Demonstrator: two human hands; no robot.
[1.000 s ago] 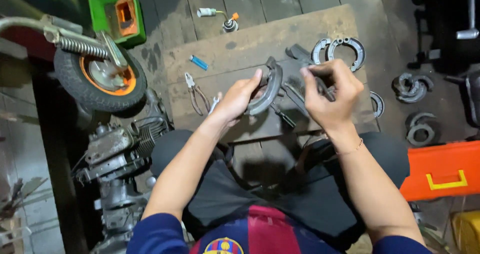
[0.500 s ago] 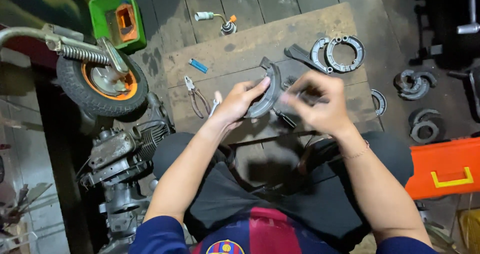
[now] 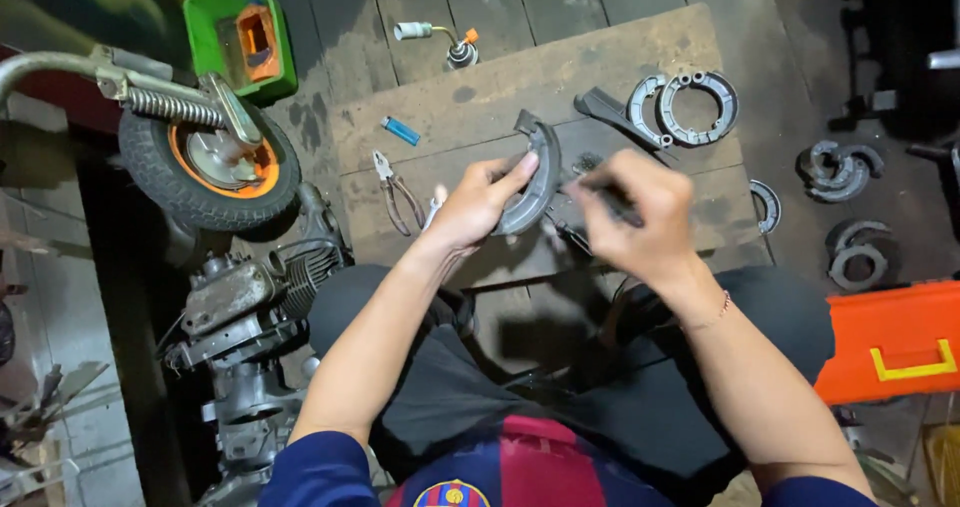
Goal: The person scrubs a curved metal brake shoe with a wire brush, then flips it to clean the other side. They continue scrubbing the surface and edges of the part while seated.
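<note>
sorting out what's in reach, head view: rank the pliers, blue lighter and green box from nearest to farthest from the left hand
1. pliers, on the board just left of the left hand
2. blue lighter, on the board, up and left of the pliers
3. green box, off the board at top left

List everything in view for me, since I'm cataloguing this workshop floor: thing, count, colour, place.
brake shoe: one, grey, held in the left hand
brake shoe pair: one set, grey, far right of the board
wooden board: one, brown, on the floor
pliers: one, dark handles, left part of the board
lighter: one, blue, on the board
small wheel: one, black tyre with orange hub, left
green bin: one, top left
engine: one, grey, lower left
orange toolbox: one, right edge
left hand: gripping the shoe
right hand: blurred, closed on a thin dark tool I cannot identify
</note>
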